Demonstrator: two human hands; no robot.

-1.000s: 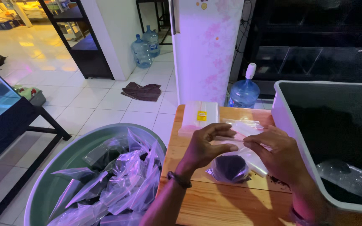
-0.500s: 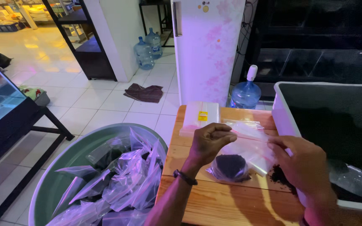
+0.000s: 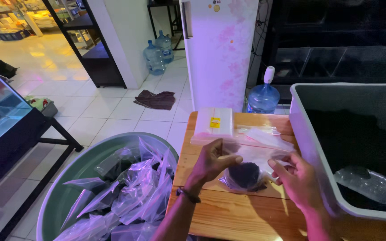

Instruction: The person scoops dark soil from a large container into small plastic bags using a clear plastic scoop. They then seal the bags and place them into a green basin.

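Note:
On the wooden table (image 3: 228,214) lies a clear plastic bag (image 3: 251,167) with a dark clump inside at its lower end. My left hand (image 3: 213,163) pinches the bag's left edge between thumb and fingers. My right hand (image 3: 298,178) grips the bag's right side, close to the wall of a grey tub (image 3: 313,147). The bag is stretched between both hands just above the tabletop.
A stack of flat clear bags with a yellow label (image 3: 213,125) lies at the table's far edge. The grey tub holds dark material and a cut plastic bottle (image 3: 371,183). A green basin (image 3: 68,183) at lower left is full of filled clear bags. A white fridge (image 3: 220,49) and water jugs (image 3: 264,96) stand behind.
My right hand has moved from over the bag toward the grey tub and back to the bag's right edge. The left hand has kept its hold on the bag.

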